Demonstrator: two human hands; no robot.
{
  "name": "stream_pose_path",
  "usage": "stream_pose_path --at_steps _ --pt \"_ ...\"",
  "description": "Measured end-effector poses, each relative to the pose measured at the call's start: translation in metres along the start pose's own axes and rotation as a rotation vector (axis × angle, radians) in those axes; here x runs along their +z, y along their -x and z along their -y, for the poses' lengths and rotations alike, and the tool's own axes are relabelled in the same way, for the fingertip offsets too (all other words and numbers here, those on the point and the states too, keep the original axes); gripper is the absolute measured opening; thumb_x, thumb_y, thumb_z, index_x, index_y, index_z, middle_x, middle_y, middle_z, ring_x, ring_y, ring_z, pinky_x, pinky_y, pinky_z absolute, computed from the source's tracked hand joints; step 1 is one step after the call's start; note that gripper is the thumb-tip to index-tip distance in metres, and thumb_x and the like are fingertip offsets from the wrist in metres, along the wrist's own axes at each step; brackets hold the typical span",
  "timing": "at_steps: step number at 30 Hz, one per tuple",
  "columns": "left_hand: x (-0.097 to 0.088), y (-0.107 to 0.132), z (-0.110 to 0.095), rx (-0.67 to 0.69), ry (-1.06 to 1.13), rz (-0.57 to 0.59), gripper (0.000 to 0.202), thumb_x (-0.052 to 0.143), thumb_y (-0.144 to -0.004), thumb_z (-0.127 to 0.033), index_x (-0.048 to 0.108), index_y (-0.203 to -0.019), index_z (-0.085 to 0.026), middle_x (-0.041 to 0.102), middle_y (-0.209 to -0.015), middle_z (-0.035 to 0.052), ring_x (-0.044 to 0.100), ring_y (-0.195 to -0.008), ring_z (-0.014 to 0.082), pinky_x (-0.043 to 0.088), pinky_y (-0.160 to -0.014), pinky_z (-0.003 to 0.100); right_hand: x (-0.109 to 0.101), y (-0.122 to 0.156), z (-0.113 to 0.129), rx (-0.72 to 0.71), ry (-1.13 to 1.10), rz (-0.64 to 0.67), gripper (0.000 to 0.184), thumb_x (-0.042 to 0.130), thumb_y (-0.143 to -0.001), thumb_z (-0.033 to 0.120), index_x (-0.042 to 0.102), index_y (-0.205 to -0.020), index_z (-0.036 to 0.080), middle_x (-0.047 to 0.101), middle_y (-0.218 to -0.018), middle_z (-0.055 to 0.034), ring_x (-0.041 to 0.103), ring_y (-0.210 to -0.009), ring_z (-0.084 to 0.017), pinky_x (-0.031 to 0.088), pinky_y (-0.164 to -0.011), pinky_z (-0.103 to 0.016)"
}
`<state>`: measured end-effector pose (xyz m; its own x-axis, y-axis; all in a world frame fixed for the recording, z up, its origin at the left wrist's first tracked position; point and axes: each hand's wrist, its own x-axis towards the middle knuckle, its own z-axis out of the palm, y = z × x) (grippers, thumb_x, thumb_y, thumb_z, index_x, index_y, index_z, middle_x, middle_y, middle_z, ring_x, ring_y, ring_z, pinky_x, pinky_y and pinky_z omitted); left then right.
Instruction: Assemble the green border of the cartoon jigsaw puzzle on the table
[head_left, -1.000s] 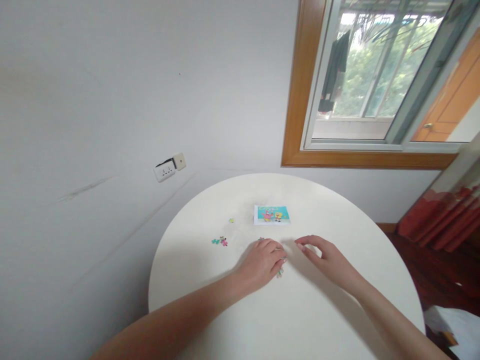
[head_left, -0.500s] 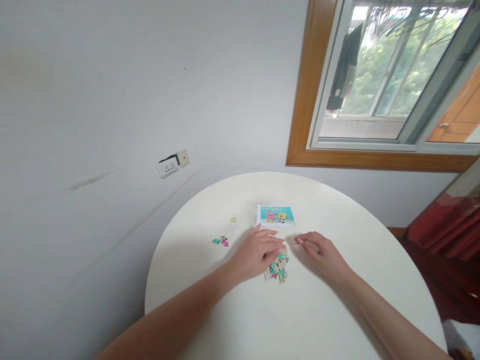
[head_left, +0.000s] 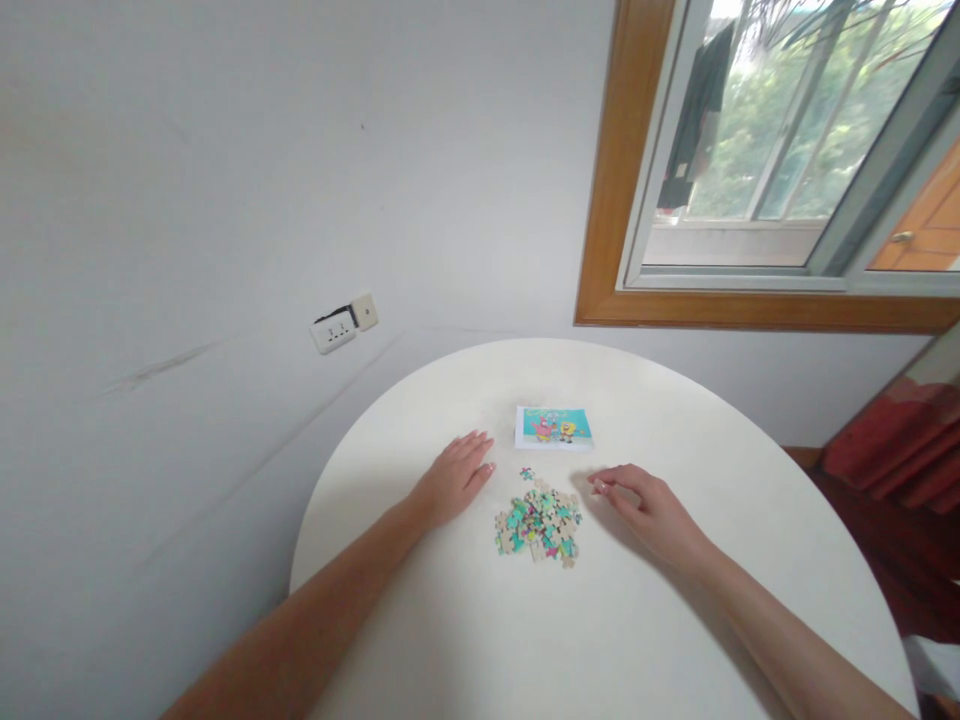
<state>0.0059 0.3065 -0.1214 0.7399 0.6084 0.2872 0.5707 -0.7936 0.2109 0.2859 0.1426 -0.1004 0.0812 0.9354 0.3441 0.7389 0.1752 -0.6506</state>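
Note:
A heap of small jigsaw puzzle pieces (head_left: 541,525) lies on the white round table, some showing teal, pink or yellow faces and others plain beige backs. One loose piece (head_left: 527,473) sits just beyond the heap. My left hand (head_left: 448,482) rests flat to the left of the heap, fingers stretched out, and covers part of the tabletop. To the right of the heap, my right hand (head_left: 637,503) has thumb and forefinger pinched together near the table. Whatever is between those fingertips, if anything, is too small to make out.
Behind the heap lies a picture card (head_left: 556,428) with cartoon figures on teal. The round table (head_left: 637,620) stands close to a pale wall with a socket (head_left: 334,331). A wood-framed window (head_left: 596,250) is at the upper right, a red curtain (head_left: 885,440) at the far right.
My left hand has moved left off the heap, uncovering it and the loose piece beyond. The few pieces lying at the left are no longer visible. My right hand has hardly moved.

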Motion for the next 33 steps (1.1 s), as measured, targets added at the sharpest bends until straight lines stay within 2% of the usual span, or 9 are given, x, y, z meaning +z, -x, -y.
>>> stream_pose_path --at_steps 2,6,9,13,18,21,23,25,33 --pt "0.001 -0.001 -0.021 0.048 0.054 -0.01 0.046 0.032 -0.096 -0.038 0.047 -0.133 -0.014 0.047 -0.14 0.0116 0.037 -0.133 0.0227 0.029 -0.113 0.044 0.0 0.0 0.002 0.0 0.0 -0.001 0.029 0.045 -0.088 0.036 0.07 -0.096 0.023 0.071 -0.098 -0.006 0.064 -0.095 -0.021 0.049 -0.085 -0.035" --pt "0.002 0.002 -0.06 0.117 0.19 -0.034 0.041 0.036 -0.095 -0.035 0.048 -0.131 -0.019 0.051 -0.136 0.0095 0.042 -0.128 0.0223 0.034 -0.111 0.044 -0.001 0.0 0.004 0.002 -0.014 0.006 0.03 0.045 -0.088 0.036 0.07 -0.096 0.022 0.071 -0.096 -0.0068 0.064 -0.093 -0.022 0.049 -0.085 -0.035" --pt "0.007 0.002 -0.079 0.085 0.306 -0.085 0.038 0.034 -0.096 -0.032 0.051 -0.129 -0.021 0.055 -0.13 0.0091 0.045 -0.125 0.0214 0.037 -0.109 0.044 0.0 -0.001 0.005 -0.003 -0.017 0.021 0.029 0.045 -0.088 0.034 0.07 -0.096 0.022 0.071 -0.095 -0.0067 0.064 -0.092 -0.022 0.049 -0.084 -0.036" --pt "0.015 -0.005 -0.092 -0.018 0.483 -0.191 0.035 0.032 -0.097 -0.032 0.057 -0.118 -0.022 0.06 -0.119 0.0085 0.05 -0.117 0.0212 0.04 -0.104 0.043 0.0 0.0 0.007 -0.021 -0.011 0.051 0.028 0.044 -0.088 0.028 0.07 -0.096 0.022 0.071 -0.095 -0.0062 0.063 -0.091 -0.021 0.049 -0.084 -0.036" --pt "0.02 -0.026 -0.094 -0.207 0.656 -0.286 0.033 0.032 -0.097 -0.033 0.061 -0.105 -0.021 0.063 -0.109 0.0058 0.055 -0.108 0.0192 0.043 -0.099 0.038 0.0 0.002 0.007 -0.035 -0.001 0.049 0.027 0.045 -0.087 0.025 0.068 -0.1 0.023 0.069 -0.096 -0.0052 0.062 -0.091 -0.02 0.048 -0.083 -0.035" --pt "0.015 -0.033 -0.089 -0.248 0.724 -0.27 0.033 0.033 -0.096 -0.034 0.062 -0.103 -0.02 0.065 -0.105 0.0054 0.059 -0.103 0.019 0.046 -0.094 0.036 0.001 0.002 0.005 -0.081 0.026 0.041 0.027 0.045 -0.086 0.022 0.068 -0.1 0.023 0.068 -0.092 -0.005 0.06 -0.091 -0.02 0.047 -0.083 -0.036" --pt "0.009 -0.033 -0.083 -0.173 0.682 -0.195 0.031 0.038 -0.095 -0.036 0.064 -0.098 -0.02 0.066 -0.101 0.0053 0.06 -0.099 0.0195 0.048 -0.089 0.035 0.001 0.002 0.004 -0.099 0.049 0.058 0.027 0.045 -0.086 0.019 0.068 -0.1 0.023 0.066 -0.089 -0.0051 0.058 -0.09 -0.02 0.046 -0.083 -0.037" --pt "0.002 -0.031 -0.075 -0.052 0.583 -0.117 0.028 0.044 -0.092 -0.035 0.067 -0.095 -0.021 0.066 -0.1 0.0059 0.059 -0.099 0.0203 0.047 -0.091 0.034 0.002 0.001 0.005 -0.102 0.068 0.079 0.027 0.046 -0.086 0.019 0.068 -0.101 0.024 0.064 -0.089 -0.0054 0.056 -0.09 -0.02 0.046 -0.082 -0.037" --pt "-0.013 -0.031 -0.063 0.225 0.54 0.031 0.022 0.049 -0.091 -0.029 0.066 -0.101 -0.023 0.065 -0.104 0.0049 0.056 -0.103 0.0178 0.043 -0.095 0.032 0.011 0.002 0.016 -0.165 0.075 0.104 0.029 0.055 -0.082 0.019 0.066 -0.108 0.025 0.061 -0.096 -0.0068 0.053 -0.091 -0.021 0.045 -0.081 -0.036"
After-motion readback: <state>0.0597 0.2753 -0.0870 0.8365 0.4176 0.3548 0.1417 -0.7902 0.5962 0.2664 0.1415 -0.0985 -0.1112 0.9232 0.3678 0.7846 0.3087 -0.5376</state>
